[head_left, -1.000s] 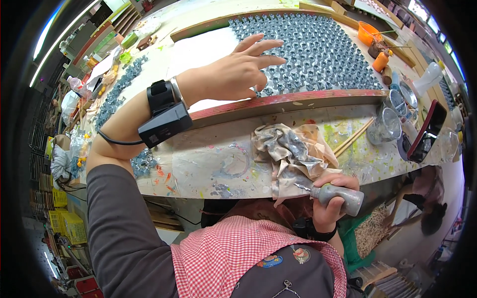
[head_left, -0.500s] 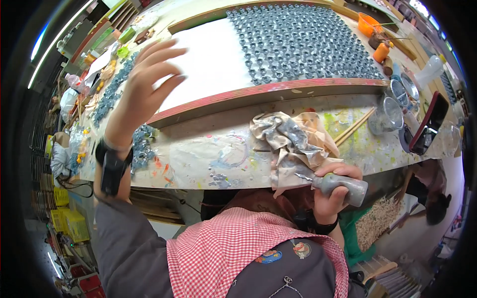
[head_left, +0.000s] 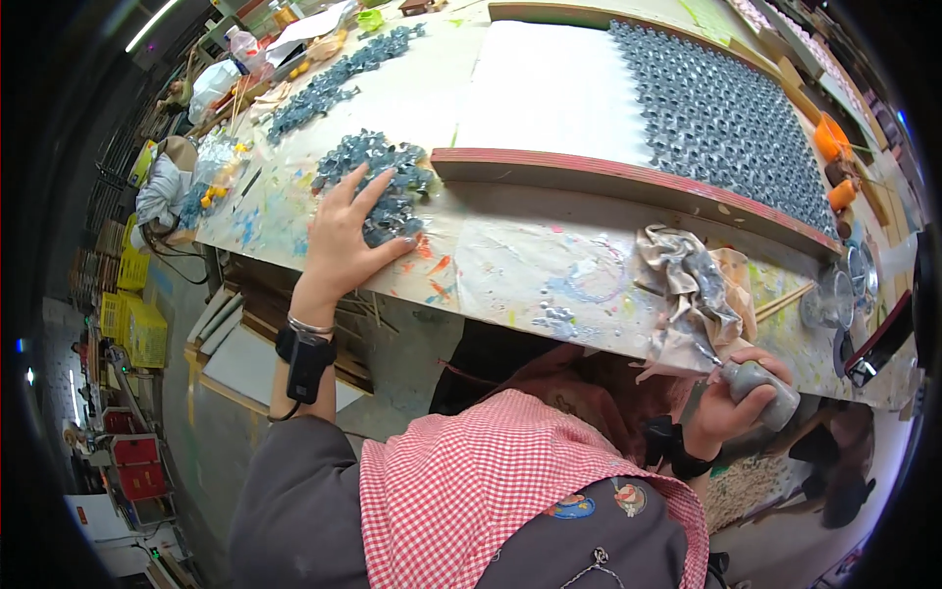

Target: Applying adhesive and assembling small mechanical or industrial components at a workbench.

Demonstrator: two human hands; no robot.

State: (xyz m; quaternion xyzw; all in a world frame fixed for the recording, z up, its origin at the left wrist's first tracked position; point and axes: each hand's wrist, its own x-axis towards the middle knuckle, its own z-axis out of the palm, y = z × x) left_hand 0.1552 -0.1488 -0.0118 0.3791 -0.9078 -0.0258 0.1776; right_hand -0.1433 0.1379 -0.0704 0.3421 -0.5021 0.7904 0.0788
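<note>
My left hand (head_left: 343, 236) reaches down with its fingers spread over a heap of small blue-grey pieces (head_left: 378, 157) on the table's near left part. Its fingertips seem to touch the heap; whether any piece is between them is hidden. Low at the right, my right hand (head_left: 723, 417) is closed round a grey squeeze bottle (head_left: 765, 395). The bottle's thin tip points left, beside a crumpled, paint-stained cloth (head_left: 687, 280) at the table edge. Behind the cloth, a white board (head_left: 549, 93) in a wooden frame (head_left: 628, 190) carries many rows of blue-grey pieces (head_left: 726, 128) on its right side.
A strip of more blue-grey pieces (head_left: 343, 83) lies at the far left. To the right of the cloth are wooden sticks (head_left: 785, 301), a clear cup (head_left: 829, 299) and a phone (head_left: 883, 339). An orange bowl (head_left: 832, 137) stands at the far right.
My left hand has come down from above the white board to the heap of pieces. The view has turned left. My right hand still holds the bottle near the cloth.
</note>
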